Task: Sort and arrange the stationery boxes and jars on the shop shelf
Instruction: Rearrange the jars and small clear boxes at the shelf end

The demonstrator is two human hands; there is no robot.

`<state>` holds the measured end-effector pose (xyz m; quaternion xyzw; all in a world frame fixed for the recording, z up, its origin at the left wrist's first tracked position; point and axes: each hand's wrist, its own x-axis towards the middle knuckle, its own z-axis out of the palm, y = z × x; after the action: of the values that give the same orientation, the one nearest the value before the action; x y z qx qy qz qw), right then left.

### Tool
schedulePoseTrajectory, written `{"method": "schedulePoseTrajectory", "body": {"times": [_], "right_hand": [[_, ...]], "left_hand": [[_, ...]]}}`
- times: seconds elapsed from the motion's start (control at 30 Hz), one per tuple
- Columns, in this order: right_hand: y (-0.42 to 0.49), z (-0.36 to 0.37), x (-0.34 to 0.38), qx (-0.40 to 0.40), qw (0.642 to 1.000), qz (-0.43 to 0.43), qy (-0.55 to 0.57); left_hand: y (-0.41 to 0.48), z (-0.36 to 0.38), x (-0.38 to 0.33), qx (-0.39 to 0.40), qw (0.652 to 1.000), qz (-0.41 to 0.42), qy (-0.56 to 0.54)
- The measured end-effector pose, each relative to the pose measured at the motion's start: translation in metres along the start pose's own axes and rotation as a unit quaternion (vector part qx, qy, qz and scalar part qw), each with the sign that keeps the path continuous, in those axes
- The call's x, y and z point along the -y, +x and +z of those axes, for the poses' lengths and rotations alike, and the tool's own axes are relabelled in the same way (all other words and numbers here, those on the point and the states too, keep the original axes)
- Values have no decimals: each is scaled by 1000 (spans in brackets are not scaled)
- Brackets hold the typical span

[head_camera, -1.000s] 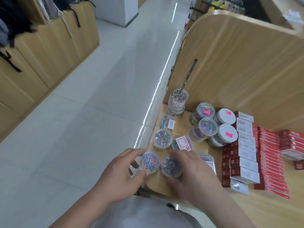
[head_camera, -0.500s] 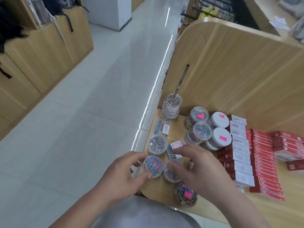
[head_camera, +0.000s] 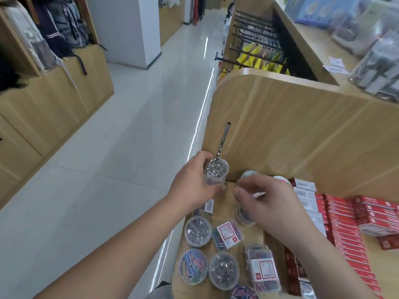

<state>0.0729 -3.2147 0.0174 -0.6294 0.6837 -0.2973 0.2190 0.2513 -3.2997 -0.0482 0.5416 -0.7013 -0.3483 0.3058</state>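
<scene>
We can't see the lower side of the tall jar: the left hand wraps it. The right hand covers most of the jars beneath it, and what its fingers pinch is a blur. The packet under the left wrist is mostly hidden. The clip jar is cut by the bottom edge, the red boxes by the right edge. Label print is too small to read.

Wooden shelf: clip jars by left edge; flat clip boxes mid; red boxes in rows, right.

Backpacks, white pillar, glossy floor
</scene>
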Motion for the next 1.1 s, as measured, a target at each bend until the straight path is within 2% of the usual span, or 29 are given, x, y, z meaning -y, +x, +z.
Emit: {"method": "schedulePoseTrajectory", "body": {"times": [0.13,0.27,0.43,0.6,0.73,0.87,0.93,1.03,1.1], "right_hand": [[3,0,-7,-8,1000,4,3],[6,-4,-10,-9,1000,3,-3],[14,3,4,1,1000,11,17],[-9,22,32,111,971,30,210],[-26,27,27,133,962,63,229],[-36,13,17,106,970,78,206],[-41,5,11,77,976,87,186],[-44,-2,0,10,985,104,134],[-41,-4,-2,-34,987,103,115]], "left_hand": [[-5,2,6,-33,998,-3,-44],[-15,-35,14,-96,991,-44,-80],[-59,-67,15,-28,996,-64,-50],[-91,-56,-13,13,999,18,-26],[-97,-46,-15,28,998,22,-56],[-98,-40,-14,101,986,22,-132],[-92,-37,-2,112,986,14,-126],[-63,-28,27,19,998,-23,-59],[-38,-21,34,-6,999,-48,-25]]}}
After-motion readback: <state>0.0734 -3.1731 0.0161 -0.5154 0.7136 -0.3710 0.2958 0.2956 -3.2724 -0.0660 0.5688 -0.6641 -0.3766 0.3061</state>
